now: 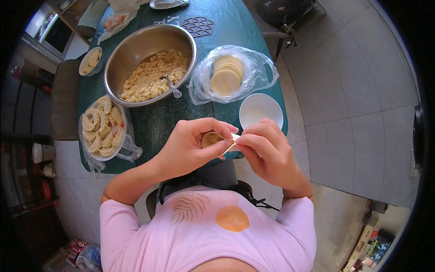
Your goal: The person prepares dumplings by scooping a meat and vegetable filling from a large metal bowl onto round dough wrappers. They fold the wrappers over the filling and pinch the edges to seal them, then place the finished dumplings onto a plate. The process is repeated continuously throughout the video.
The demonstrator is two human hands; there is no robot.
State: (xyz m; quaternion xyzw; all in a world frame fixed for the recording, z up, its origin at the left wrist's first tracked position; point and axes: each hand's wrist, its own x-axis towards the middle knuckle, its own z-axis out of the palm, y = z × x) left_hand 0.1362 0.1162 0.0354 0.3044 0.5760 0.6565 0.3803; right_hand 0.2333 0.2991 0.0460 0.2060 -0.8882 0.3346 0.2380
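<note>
Above the table's near edge, my left hand (pixel 188 143) cradles a half-folded dumpling (pixel 211 139), with pale filling showing inside its round wrapper. The fingertips of my right hand (pixel 270 147) pinch the right end of that wrapper's edge. Just beyond the right hand stands a white bowl (pixel 261 106). A stack of round dumpling wrappers (pixel 227 75) lies on a clear plastic bag (pixel 258 68) behind it. The large steel bowl (pixel 118 52) further back holds crumbly filling (pixel 156 72), and a metal spoon (pixel 173 88) rests in it. At left, folded dumplings (pixel 105 127) fill a plate.
A dark green cloth (pixel 181 115) covers the table. A small bowl (pixel 91 62) with pale pieces sits at its left edge. Farther back are a dark lattice trivet (pixel 198 26) and a plastic bag (pixel 118 22). Chairs (pixel 65 99) stand on the left and far right.
</note>
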